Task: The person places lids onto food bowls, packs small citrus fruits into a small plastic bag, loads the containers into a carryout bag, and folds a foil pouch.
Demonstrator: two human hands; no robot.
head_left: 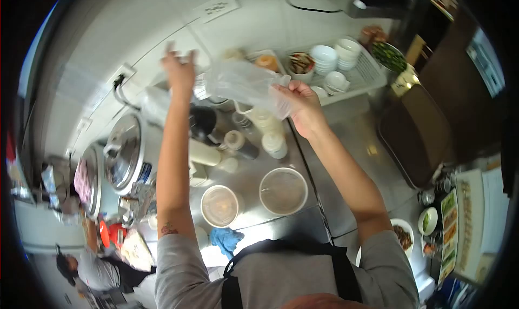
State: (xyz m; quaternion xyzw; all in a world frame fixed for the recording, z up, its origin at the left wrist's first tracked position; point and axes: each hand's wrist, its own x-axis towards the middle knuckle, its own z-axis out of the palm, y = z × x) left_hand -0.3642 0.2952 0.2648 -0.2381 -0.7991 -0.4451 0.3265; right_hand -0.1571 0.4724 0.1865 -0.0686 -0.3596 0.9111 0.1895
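"While both arms reached out over the counter (296, 161), where was the plastic bag (243, 83)?"

"Near twelve o'clock from the middle of the view, up in the air and spread sideways, its near end at the right hand (307, 109), between one and two o'clock."

"Were both hands on it?"

"No. The right one pinched its edge between thumb and fingers. The left hand (180, 74), towards ten or eleven o'clock, had its fingers spread, just beside the far end. It was blurred, but I saw nothing in it."

"How did you judge the bag would handle?"

"As very light, thin and soft, with no stiffness; likely slippery, and easy to tear under a fingernail. The rim seemed the best place to grip, with a thumb on one side and fingers on the other. The loose middle would only have crumpled."

"What lay below?"

"Two round tubs, one (220, 206) at seven o'clock and the other (284, 191) at five, and a squeeze bottle (274, 145) near the centre. White bowls (324, 59) sat stacked towards one o'clock."
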